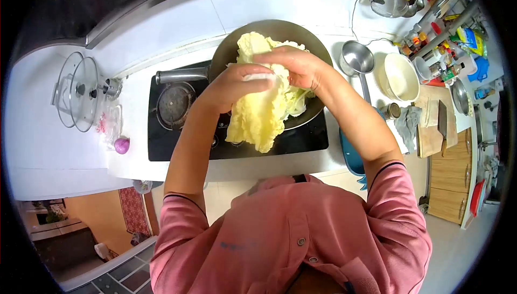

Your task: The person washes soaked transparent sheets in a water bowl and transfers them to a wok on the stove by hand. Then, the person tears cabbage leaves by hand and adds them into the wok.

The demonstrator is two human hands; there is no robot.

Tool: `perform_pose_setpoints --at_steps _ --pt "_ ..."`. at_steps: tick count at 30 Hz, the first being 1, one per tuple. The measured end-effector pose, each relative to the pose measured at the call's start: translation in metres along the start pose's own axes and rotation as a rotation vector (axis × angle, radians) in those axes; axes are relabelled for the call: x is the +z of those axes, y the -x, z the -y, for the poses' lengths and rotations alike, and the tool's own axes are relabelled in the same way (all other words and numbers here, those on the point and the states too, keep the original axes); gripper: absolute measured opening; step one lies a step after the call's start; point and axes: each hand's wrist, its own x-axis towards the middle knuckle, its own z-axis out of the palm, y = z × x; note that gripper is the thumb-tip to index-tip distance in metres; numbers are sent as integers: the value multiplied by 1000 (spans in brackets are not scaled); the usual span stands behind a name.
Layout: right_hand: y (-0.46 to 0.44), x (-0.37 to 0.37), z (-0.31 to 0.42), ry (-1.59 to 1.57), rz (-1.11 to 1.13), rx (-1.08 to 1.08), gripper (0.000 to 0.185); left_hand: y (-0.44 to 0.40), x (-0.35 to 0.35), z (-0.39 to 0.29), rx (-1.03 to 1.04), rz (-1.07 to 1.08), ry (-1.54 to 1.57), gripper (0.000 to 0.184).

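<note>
Pale yellow cabbage leaves (257, 116) are held up over a large dark wok (299, 33) on the black stove (301, 142). My left hand (237, 85) wraps round the leaves from the left, thumb and fingers on the white stem part. From the right, my right hand (293, 65) grips the same leaves near their upper part, its fingers reaching across them. More leaf pieces (295, 103) lie in the wok beneath and to the right of my hands. The lower end of the held leaves hangs past the wok's near rim.
The wok's handle (183, 75) points left above a burner (176, 105). Right of the stove are a metal ladle (358, 58), a cream basket (399, 78), a blue tray (353, 151), a jar and a board with a knife (442, 121). Left are glass lids and an onion (121, 145).
</note>
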Motion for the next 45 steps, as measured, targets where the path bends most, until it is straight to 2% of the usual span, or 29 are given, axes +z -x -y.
perform_pose_setpoints --at_steps 1,4,9,13,17,20,21,22,25,28,31,34,35,38,39,42,43,44,45 --pt "-1 5 -4 21 -160 8 36 -1 -2 2 28 35 -79 35" --pt "3 12 -9 -76 -219 -103 32 7 -1 2 46 16 -135 34" --pt "8 27 -8 -206 -94 -259 25 2 -4 19 172 -27 -152 33" --pt "0 40 -18 -61 -292 -440 20 -14 -4 23 46 -153 -18 32" --pt "-7 47 -15 -397 -302 -648 19 -20 5 25 302 -310 -96 32" --pt "-16 18 -13 -805 -240 -635 18 -25 6 28 293 -525 298 36" --pt "-12 24 -7 -835 -390 -601 17 -27 -3 30 286 -575 335 39" --pt "-8 22 -3 -724 -394 -597 18 -25 -12 28 308 -548 402 41" --pt "5 2 -6 -360 -445 -544 21 -13 -33 21 278 -655 422 41" --pt "9 -23 -18 298 -625 -313 38 -6 -44 15 304 -625 407 42" --pt "19 -29 -31 1229 -846 -338 43 -10 -47 19 289 -631 415 45" --pt "12 -31 -32 875 -874 -464 58 -18 -39 26 223 -690 363 48" --pt "9 -26 -34 503 -676 -472 60 -21 -36 27 231 -677 383 49" --pt "19 23 -25 371 -443 -227 56 -32 -20 30 246 -634 440 51" --pt "6 22 -39 349 -428 -381 50 -34 -10 28 268 -663 439 49" --pt "-8 4 -48 367 -575 -404 44 -34 -10 26 255 -418 503 45" --pt "-2 10 -43 157 -598 -299 37 -31 -14 26 182 -355 530 43" --pt "-3 4 -44 130 -587 -310 32 -28 -15 26 168 -316 457 43" --pt "-6 -7 -49 287 -613 -422 29 -24 -15 28 152 -278 384 42"
